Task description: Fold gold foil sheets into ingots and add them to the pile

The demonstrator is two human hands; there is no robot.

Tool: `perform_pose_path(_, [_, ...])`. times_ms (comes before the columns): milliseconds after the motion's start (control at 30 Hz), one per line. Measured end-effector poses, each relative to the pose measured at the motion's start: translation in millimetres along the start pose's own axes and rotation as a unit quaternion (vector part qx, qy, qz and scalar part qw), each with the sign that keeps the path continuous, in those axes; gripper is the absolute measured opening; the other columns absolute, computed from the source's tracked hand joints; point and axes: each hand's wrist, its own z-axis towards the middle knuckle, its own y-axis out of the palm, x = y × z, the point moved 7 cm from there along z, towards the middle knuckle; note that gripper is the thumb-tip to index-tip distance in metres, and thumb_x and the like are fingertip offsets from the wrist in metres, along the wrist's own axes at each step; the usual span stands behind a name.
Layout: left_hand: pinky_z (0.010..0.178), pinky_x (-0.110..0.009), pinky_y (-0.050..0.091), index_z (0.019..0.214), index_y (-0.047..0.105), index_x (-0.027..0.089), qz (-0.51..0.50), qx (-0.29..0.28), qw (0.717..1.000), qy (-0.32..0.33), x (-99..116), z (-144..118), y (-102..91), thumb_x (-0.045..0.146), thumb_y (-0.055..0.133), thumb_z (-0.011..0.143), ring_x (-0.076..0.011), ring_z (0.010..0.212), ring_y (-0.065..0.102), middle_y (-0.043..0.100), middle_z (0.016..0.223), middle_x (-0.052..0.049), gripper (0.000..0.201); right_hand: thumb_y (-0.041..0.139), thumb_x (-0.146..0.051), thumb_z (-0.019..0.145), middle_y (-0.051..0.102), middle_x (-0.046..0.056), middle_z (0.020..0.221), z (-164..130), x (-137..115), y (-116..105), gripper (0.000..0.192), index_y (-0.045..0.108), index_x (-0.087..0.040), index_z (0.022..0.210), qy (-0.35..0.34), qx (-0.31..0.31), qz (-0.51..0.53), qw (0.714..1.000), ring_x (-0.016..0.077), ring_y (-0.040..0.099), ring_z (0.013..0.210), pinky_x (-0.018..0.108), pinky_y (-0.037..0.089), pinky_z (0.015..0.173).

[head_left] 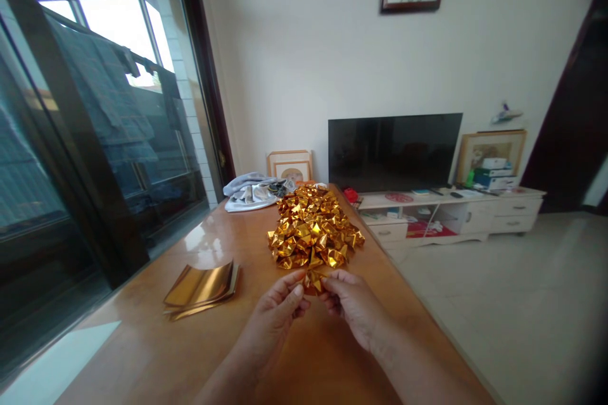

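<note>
Between my two hands is a folded gold foil paper piece (313, 282), pinched at both ends just above the table. My left hand (280, 307) grips its left end with thumb and fingers. On the other end, my right hand (352, 304) is closed in the same way. Right behind it rises a heap of folded gold foil pieces (316, 228), shiny and angular. To the left lies a stack of flat gold foil sheets (202, 288), its edges slightly curled.
The brown wooden table (156, 354) runs away from me. A pale sheet (71, 361) lies at its left edge, and grey-white cloth (251, 193) at the far end. Beyond stand a television (394, 152) and a white cabinet (475, 218). A glass door (118, 107) is on the left.
</note>
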Motion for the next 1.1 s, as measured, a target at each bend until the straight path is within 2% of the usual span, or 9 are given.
perform_pose_path(267, [0.081, -0.029, 0.041, 0.116, 0.070, 0.019, 0.023, -0.009, 1.000, 0.019, 4, -1, 3.1, 0.037, 0.074, 0.084, -0.0143, 0.080, 0.053, 0.066, 0.094, -0.006, 0.037, 0.065, -0.036, 0.078, 0.063, 0.001, 0.067, -4, -3, 3, 0.020, 0.062, -0.016, 0.081, -0.032, 0.005, -0.029, 0.999, 0.0112, 0.051, 0.058, 0.024, 0.035, 0.055])
perform_pose_path(600, [0.078, -0.028, 0.041, 0.108, 0.070, 0.017, 0.050, 0.010, 0.998, 0.029, 3, 4, -2.7, 0.041, 0.076, 0.081, -0.0138, 0.076, 0.052, 0.066, 0.087, -0.004, 0.037, 0.067, -0.038, 0.076, 0.063, 0.000, 0.066, -7, -3, 9, 0.023, 0.060, -0.017, 0.077, -0.027, 0.004, -0.019, 0.999, 0.0105, 0.050, 0.057, 0.023, 0.036, 0.054])
perform_pose_path(733, [0.079, -0.028, 0.043, 0.109, 0.070, 0.016, 0.066, 0.007, 0.998, 0.020, 0, 8, -6.0, 0.045, 0.075, 0.081, -0.0141, 0.078, 0.054, 0.067, 0.092, -0.006, 0.040, 0.067, -0.040, 0.076, 0.063, 0.001, 0.067, -8, -3, 8, 0.024, 0.059, -0.017, 0.078, -0.023, 0.010, -0.018, 1.000, 0.0104, 0.051, 0.057, 0.023, 0.036, 0.054])
perform_pose_path(867, [0.078, -0.027, 0.044, 0.110, 0.068, 0.017, 0.106, 0.047, 0.993, 0.019, -6, 12, -19.3, 0.046, 0.073, 0.081, -0.0142, 0.080, 0.057, 0.068, 0.098, -0.006, 0.042, 0.067, -0.041, 0.075, 0.065, 0.002, 0.069, -7, -9, 2, 0.025, 0.060, -0.017, 0.078, -0.043, 0.044, -0.035, 0.997, 0.0118, 0.053, 0.058, 0.023, 0.037, 0.054])
perform_pose_path(1000, [0.071, -0.025, 0.043, 0.095, 0.066, 0.015, 0.157, 0.091, 0.983, 0.037, -4, 9, -27.7, 0.049, 0.066, 0.085, -0.0122, 0.072, 0.056, 0.067, 0.087, -0.004, 0.036, 0.065, -0.043, 0.076, 0.068, 0.003, 0.071, -3, -17, -9, 0.025, 0.061, -0.018, 0.080, -0.090, 0.105, -0.097, 0.986, 0.0154, 0.058, 0.061, 0.024, 0.039, 0.055])
perform_pose_path(1100, [0.066, -0.024, 0.043, 0.087, 0.064, 0.015, 0.206, 0.109, 0.971, 0.049, 1, 5, -26.4, 0.053, 0.062, 0.086, -0.0129, 0.068, 0.056, 0.065, 0.078, -0.003, 0.039, 0.061, -0.042, 0.079, 0.070, 0.004, 0.073, 0, -23, -15, 0.023, 0.063, -0.019, 0.083, -0.142, 0.136, -0.176, 0.965, 0.0185, 0.061, 0.065, 0.026, 0.041, 0.056])
